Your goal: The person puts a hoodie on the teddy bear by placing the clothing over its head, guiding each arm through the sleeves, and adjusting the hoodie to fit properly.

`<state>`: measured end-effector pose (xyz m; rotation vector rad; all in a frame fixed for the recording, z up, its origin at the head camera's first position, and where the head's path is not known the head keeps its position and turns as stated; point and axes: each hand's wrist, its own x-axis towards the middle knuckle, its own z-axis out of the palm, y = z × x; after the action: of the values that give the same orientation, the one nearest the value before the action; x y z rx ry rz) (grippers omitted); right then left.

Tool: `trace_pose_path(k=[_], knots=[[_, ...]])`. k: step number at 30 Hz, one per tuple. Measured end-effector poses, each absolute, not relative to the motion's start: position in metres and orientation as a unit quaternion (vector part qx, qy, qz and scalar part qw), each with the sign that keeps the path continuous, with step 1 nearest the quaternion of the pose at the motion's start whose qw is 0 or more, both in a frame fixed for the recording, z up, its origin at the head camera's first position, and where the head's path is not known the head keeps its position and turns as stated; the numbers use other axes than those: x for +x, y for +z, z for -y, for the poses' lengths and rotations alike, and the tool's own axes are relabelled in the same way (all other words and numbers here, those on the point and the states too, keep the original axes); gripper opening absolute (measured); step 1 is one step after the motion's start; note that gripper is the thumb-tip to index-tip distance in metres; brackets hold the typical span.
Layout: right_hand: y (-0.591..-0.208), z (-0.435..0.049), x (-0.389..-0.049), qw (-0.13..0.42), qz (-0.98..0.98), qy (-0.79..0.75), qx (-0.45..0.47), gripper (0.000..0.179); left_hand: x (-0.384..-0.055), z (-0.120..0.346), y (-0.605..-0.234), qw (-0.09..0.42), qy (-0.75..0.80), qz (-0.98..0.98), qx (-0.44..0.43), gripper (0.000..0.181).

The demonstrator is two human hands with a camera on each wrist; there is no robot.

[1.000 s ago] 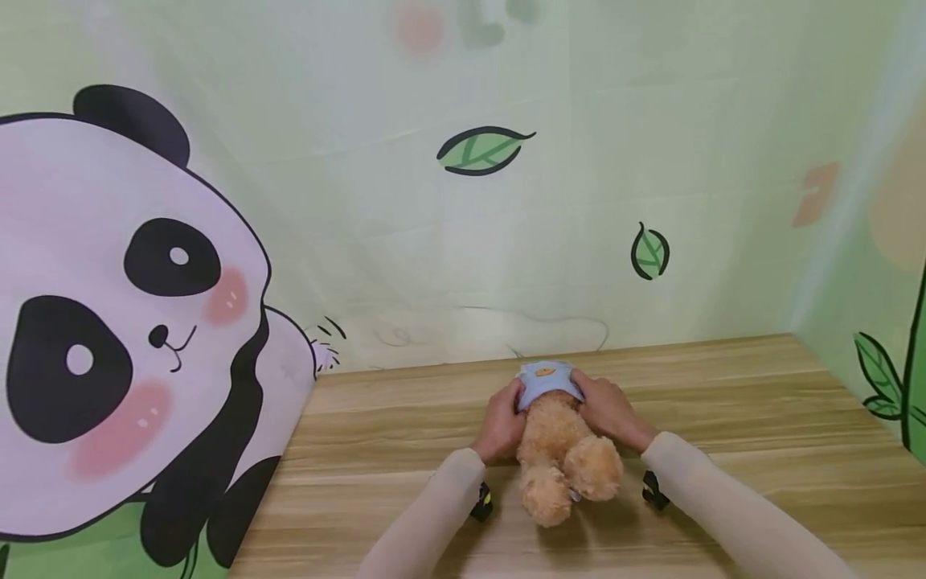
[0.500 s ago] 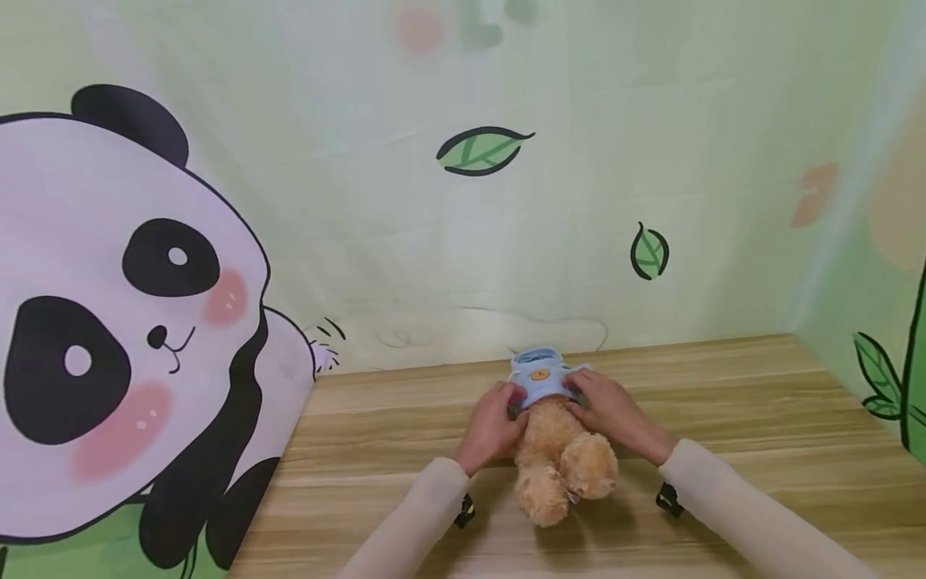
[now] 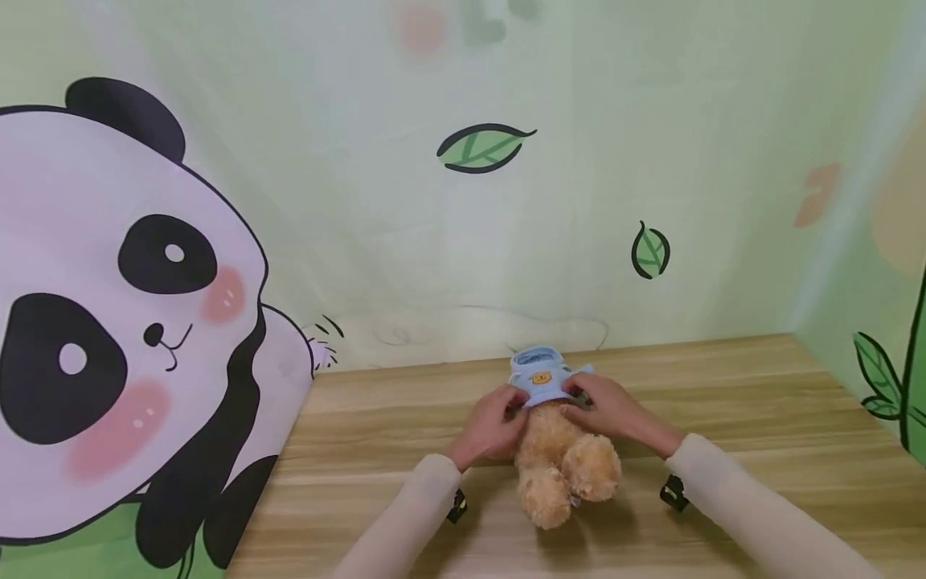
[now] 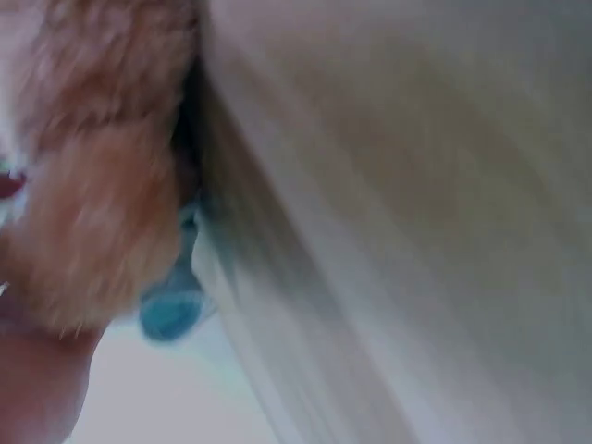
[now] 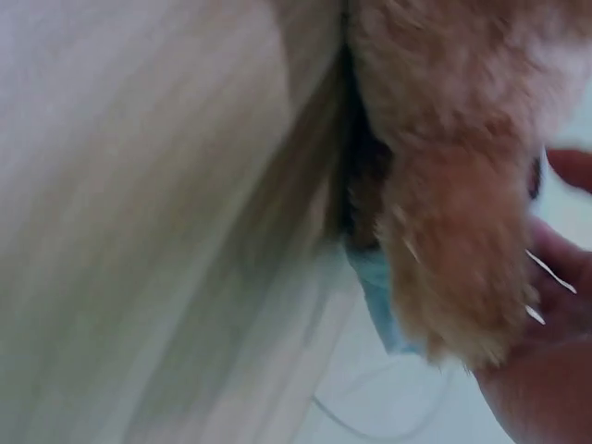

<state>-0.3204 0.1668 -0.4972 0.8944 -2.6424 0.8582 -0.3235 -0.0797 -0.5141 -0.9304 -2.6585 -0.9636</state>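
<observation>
And here's the green backdrop (image 3: 550, 233) filling the room at 12 o'clock, its big printed panda (image 3: 159, 354) grinning over at 9. Below it runs the wooden table (image 3: 376, 490), and in come the pale sleeves, left (image 3: 405, 515) from 7 o'clock, right (image 3: 767, 498) from 4.

The plush toy (image 3: 546, 442) lies on the table toward 5 o'clock, its 2 fluffy legs (image 3: 544, 498) pointing at 6. No head shows from up here!

Now the hands! Right hand (image 3: 611, 406) at the toy's 2 o'clock, fingers curled in, pinching the near edge of a small blue garment (image 3: 544, 390); left hand (image 3: 492, 422) at 10, gripping that same edge from its side. Both wrist views are blurred, so the exact finger hold is hard to call.

The garment sits at the toy's 12 o'clock end, fur meeting its hem (image 3: 547, 400), its round opening (image 3: 537, 356) facing the wall. The orange badge (image 3: 541, 377) faces up.

My read: this is the hem-handling step, with the cloth being worked over the body; on or off, I can't tell. The next move seems to call for an even draw from both sides, lest the cloth twist or snag on fur.
</observation>
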Motion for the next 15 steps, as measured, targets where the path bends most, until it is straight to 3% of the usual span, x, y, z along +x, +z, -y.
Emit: trace_pose_path(k=[4,7,11,15], knots=[[-0.491,-0.177,-0.32,0.042,0.894,0.309,0.321,0.044,-0.323,0.089,-0.506,-0.013,-0.343,0.882,-0.321,0.047],[-0.49,-0.182,-0.32,0.013,0.889,0.312,0.335,0.048,-0.323,0.091,-0.505,-0.056,-0.343,0.881,-0.321,0.059],[-0.492,-0.183,-0.32,-0.008,0.885,0.315,0.341,0.055,-0.322,0.093,-0.508,-0.067,-0.342,0.878,-0.327,0.063],[-0.496,-0.181,-0.319,0.015,0.878,0.308,0.366,0.048,-0.322,0.097,-0.511,-0.056,-0.323,0.878,-0.349,0.064]])
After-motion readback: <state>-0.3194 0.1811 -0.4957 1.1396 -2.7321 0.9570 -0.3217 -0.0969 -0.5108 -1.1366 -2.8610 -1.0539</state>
